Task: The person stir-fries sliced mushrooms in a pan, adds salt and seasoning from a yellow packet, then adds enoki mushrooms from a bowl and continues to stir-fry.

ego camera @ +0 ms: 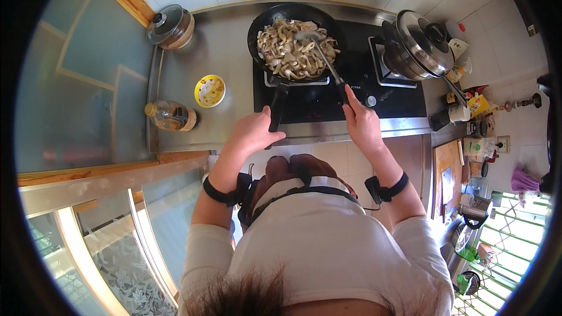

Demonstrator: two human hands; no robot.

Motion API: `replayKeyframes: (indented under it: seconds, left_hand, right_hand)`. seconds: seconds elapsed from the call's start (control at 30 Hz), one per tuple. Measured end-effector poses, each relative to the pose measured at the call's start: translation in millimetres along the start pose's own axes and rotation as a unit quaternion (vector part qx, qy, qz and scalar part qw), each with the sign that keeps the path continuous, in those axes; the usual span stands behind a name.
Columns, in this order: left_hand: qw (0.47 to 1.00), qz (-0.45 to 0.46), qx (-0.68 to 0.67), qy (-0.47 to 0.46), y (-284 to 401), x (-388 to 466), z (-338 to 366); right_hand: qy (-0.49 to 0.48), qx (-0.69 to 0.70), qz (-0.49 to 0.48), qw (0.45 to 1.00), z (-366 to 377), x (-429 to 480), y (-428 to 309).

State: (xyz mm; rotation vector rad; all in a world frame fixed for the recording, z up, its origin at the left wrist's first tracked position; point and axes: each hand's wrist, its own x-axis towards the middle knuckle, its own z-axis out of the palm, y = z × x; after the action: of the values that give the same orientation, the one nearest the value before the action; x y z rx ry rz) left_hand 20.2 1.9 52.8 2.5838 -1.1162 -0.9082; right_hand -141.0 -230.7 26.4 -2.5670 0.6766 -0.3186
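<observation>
A black wok point(253, 44) rests over the left burner of the black gas hob point(293, 104). It holds a heap of sliced, pale brown food that looks like mushrooms point(287, 50). My left hand point(253, 131) grips the wok's black handle point(277, 107), which points back toward me. In my right hand point(362, 118) is the dark grip of a metal spatula point(326, 59). The spatula's blade lies among the slices, toward the right part of the wok, and is partly blurred.
On the left counter stand a yellow-rimmed bowl point(210, 91) with residue, a bottle of dark liquid point(172, 115) and a glass-lidded pot point(170, 26). A lidded steel pan point(423, 46) covers the right burner, handle pointing forward-right. Farther right are jars and a wooden cutting board point(447, 158).
</observation>
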Motion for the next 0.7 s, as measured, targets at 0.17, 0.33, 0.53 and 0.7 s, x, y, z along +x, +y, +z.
replayKeyframes:
  seconds: [0.17,0.33,0.53,0.7]
  left_hand:
    - [1.000,-0.011,-0.011,0.000,-1.0,-1.4,1.5]
    - [0.999,-0.005,-0.013,0.029,0.1,-3.6,5.8]
    - [1.000,-0.012,-0.011,0.002,3.0,-3.2,-2.0]
    - [1.000,-0.028,-0.005,-0.008,4.1,-2.1,-3.8]
  right_hand:
    - [0.051,-0.102,-0.167,0.979,25.1,37.1,-15.6]
    - [0.012,-0.219,-0.172,0.960,35.6,67.5,-5.6]
    - [0.031,-0.196,-0.097,0.975,-13.8,35.9,17.5]
    - [0.047,-0.130,-0.016,0.990,-60.7,-6.2,14.2]
